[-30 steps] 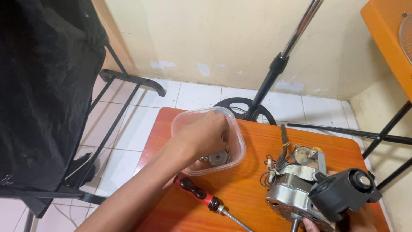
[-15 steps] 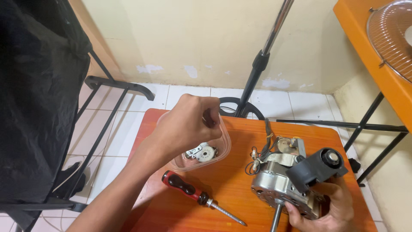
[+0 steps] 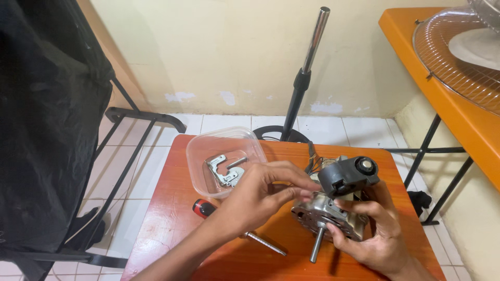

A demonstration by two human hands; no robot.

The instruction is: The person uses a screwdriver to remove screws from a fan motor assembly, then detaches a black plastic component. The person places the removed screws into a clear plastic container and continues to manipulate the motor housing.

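Hands (image 3: 312, 213) on fan motor (image 3: 333, 208) — clear tub (image 3: 200, 156) beside

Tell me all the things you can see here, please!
Fan motor: one, silver with a dark grey cap, on the table.
Plastic tub: one, clear, on the table's left part, metal bits inside.
Screwdriver: one, red and black handle, beside the tub.
Table: one, orange.
Stand pole: one, chrome and black, behind the table.
Fan grille: one, clear, on an orange bench, top right.
Left hand: touching the motor.
Right hand: holding the motor.
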